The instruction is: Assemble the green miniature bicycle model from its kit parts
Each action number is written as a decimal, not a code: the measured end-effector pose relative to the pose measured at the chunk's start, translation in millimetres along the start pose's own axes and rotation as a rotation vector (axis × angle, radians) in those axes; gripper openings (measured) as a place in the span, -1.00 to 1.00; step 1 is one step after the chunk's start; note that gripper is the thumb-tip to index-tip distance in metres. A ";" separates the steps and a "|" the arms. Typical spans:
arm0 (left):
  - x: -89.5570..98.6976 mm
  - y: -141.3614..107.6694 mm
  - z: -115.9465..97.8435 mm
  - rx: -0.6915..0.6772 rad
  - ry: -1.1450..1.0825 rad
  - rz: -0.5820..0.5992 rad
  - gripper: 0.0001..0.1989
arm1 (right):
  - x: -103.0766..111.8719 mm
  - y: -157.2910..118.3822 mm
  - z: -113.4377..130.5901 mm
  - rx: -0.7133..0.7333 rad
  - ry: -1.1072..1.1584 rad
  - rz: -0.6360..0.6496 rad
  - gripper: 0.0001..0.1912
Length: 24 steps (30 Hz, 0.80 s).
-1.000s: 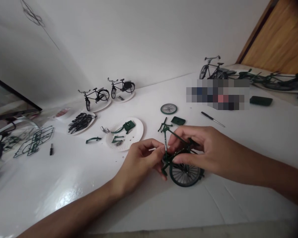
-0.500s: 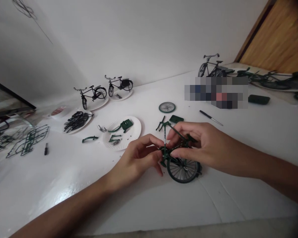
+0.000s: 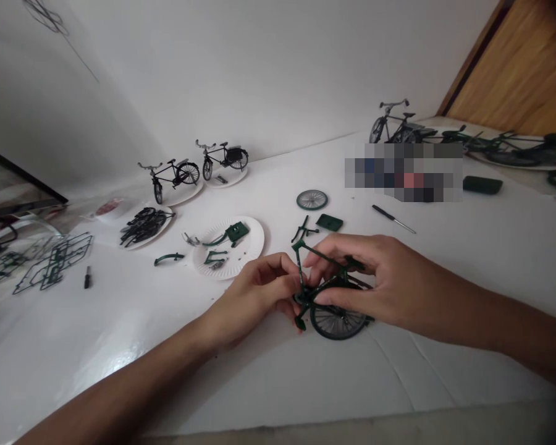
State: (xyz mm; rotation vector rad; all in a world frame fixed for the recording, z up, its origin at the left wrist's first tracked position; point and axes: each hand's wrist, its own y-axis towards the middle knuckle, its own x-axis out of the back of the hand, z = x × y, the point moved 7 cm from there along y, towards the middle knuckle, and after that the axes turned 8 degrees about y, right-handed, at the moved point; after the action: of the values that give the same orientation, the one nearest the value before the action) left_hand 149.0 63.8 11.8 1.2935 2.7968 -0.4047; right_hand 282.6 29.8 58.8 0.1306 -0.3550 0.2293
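The right hand (image 3: 375,272) grips the green model bicycle (image 3: 328,284), thumb against the near side of its frame and fingers curled behind; the bicycle is right of the fluted white plate (image 3: 256,244) and nearer the person. The left hand (image 3: 264,293), between the plate and the bicycle, has thumb and forefinger brought in at the bottom of the frame, by the pedal; I cannot tell what they pinch. Small green parts lie on the plate, and a curved green strip (image 3: 169,258) lies just left of it. Right of the plate are a green handlebar-like piece (image 3: 301,230) and a flat green piece (image 3: 330,222), with a loose spoked wheel (image 3: 312,199) beyond them. A screwdriver (image 3: 393,219) lies well to the plate's right; green sprues (image 3: 58,266) lie well to its left. Beyond the plate, to the left, stand two black model bicycles (image 3: 175,175).
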 end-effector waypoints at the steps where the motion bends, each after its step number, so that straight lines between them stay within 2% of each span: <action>1: -0.8 -0.1 -1.0 -0.008 -0.020 0.016 -0.87 | 0.7 0.5 -0.1 -0.016 0.017 -0.001 -0.83; 5: -2.2 -0.6 -9.6 -0.121 -0.013 0.102 -0.86 | 8.6 4.5 -6.0 -0.122 0.162 -0.044 -0.71; 7: 0.9 -0.7 -14.0 -0.187 0.030 0.097 -0.81 | 11.9 6.4 -12.0 -0.170 0.263 -0.068 -0.63; 12: 19.7 0.9 -24.0 -0.332 0.021 -0.069 -0.81 | 8.7 8.8 -27.8 -0.218 0.511 -0.047 -0.61; 17: 31.2 1.4 -27.6 -0.357 0.090 -0.222 -0.78 | 4.3 11.3 -33.2 -0.217 0.654 0.022 -0.57; 19: 35.6 -2.6 -32.0 -0.381 0.220 -0.335 -0.79 | 9.2 12.7 -34.1 -0.195 0.654 -0.019 -0.58; 22: 39.3 -15.8 -49.1 -0.533 0.556 -0.532 -0.80 | 15.5 14.0 -36.2 -0.189 0.633 -0.072 -0.60; 24: 32.2 -21.1 -59.4 -0.660 0.803 -0.526 -0.81 | 16.8 14.3 -36.7 -0.192 0.610 -0.082 -0.61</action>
State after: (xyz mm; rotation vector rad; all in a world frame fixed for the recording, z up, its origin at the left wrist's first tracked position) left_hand 116.7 89.5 69.3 0.6224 3.3401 1.2054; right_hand 306.5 53.0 32.0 -0.1153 0.2359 0.1428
